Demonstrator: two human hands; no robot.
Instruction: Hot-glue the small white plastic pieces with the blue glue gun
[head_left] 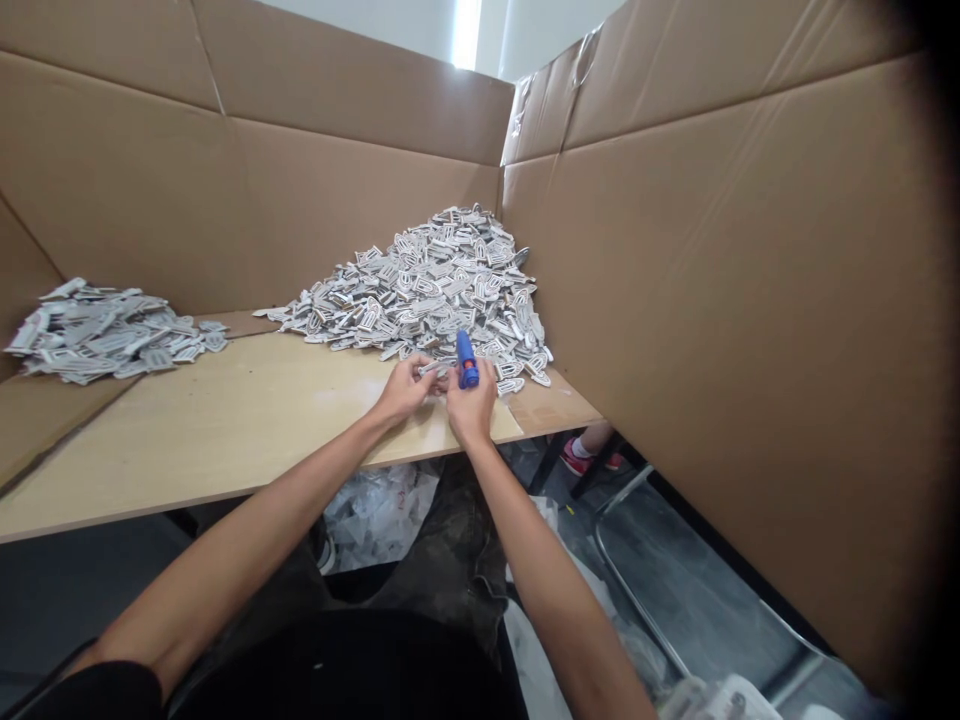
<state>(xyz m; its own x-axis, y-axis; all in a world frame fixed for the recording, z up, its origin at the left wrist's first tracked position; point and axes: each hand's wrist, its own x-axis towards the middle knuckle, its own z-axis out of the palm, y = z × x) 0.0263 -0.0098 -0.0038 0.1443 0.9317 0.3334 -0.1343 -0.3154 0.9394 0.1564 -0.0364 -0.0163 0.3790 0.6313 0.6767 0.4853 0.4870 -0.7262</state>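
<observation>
At the front of the large pile, both hands are close together above the table. My left hand [406, 388] is closed, its fingertips pinching a small grey-white slotted piece [430, 369]. Wrapped around a blue hand tool with a small orange part [466, 358], my right hand [472, 400] is closed beside it. The tool's working end is hidden by the fingers, so its kind does not show. Just beyond the hands rises the large pile of similar slotted pieces [442, 275], loosely heaped.
A smaller pile of pieces [105, 330] lies at the far left of the wooden table [225, 410]. Tall cardboard walls [360, 190] enclose the back and right. Below are a plastic bag [382, 510], a metal chair frame [622, 560] and another person's red shoe [577, 457].
</observation>
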